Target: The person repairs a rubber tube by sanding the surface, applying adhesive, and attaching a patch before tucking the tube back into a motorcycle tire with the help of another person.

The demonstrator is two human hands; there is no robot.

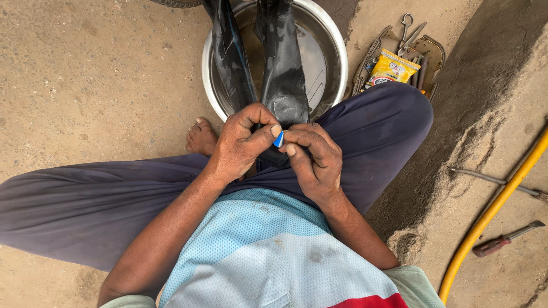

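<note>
While the left hand (242,142) and right hand (314,159) meet over the lap, their fingers (268,132) pinch a small blue-and-white patch (278,139) against the black inner tube (282,68). The tube loops up into a steel basin (334,43) on the floor, which holds water. An open tool tray (436,51) beside the basin holds a yellow packet (391,68) and scissors (408,31).
</note>
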